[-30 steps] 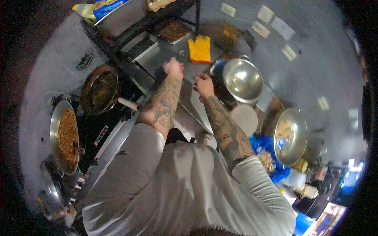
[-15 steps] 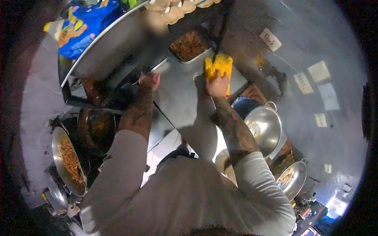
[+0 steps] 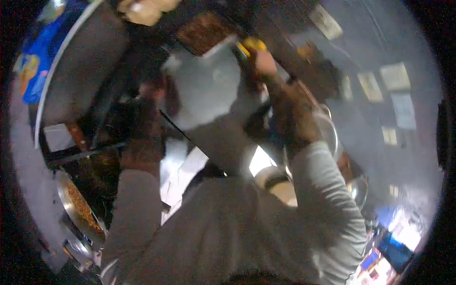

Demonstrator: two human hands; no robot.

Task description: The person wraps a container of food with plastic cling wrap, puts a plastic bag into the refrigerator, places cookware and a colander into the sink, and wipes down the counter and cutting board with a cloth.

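- In the head view, much of it blurred, the person's right hand [image 3: 263, 62] reached out to about 1 o'clock from the centre, its grip closed on a yellow oven mitt [image 3: 255, 44]; the separate fingers were too smeared to make out.
- The mitt lay between 12 and 1 o'clock, bunched under that hand, near the far edge of the grey metal worktop [image 3: 206, 90].
- The left hand [image 3: 153, 89] was at 10 o'clock, beside the worktop's left edge and well apart from the mitt; blur hid its fingers, so I could not tell whether its grip was spread or pressed together.
- Just before 12 o'clock, a metal tray of dark brown food [image 3: 202, 32] sat past the worktop, its near right corner just beside the mitt.
- At 11 o'clock, a tan carton [image 3: 147, 10] showed at the top edge.
- Around 10 o'clock stood a large grey container [image 3: 92, 61] with a pale curved rim, and a blue printed bag [image 3: 35, 78] showed beyond that rim.
- At 8 o'clock, a metal pan [image 3: 71, 203] held brown crumbled food.
- At 3 o'clock, a metal bowl [image 3: 328, 130] was partly hidden by the right forearm.
- Between 4 and 5 o'clock, a pale round container [image 3: 284, 192] showed beside the shirt [image 3: 232, 228].
- From 1 to 3 o'clock, paper labels [image 3: 395, 76] dotted the grey wall [image 3: 365, 161].
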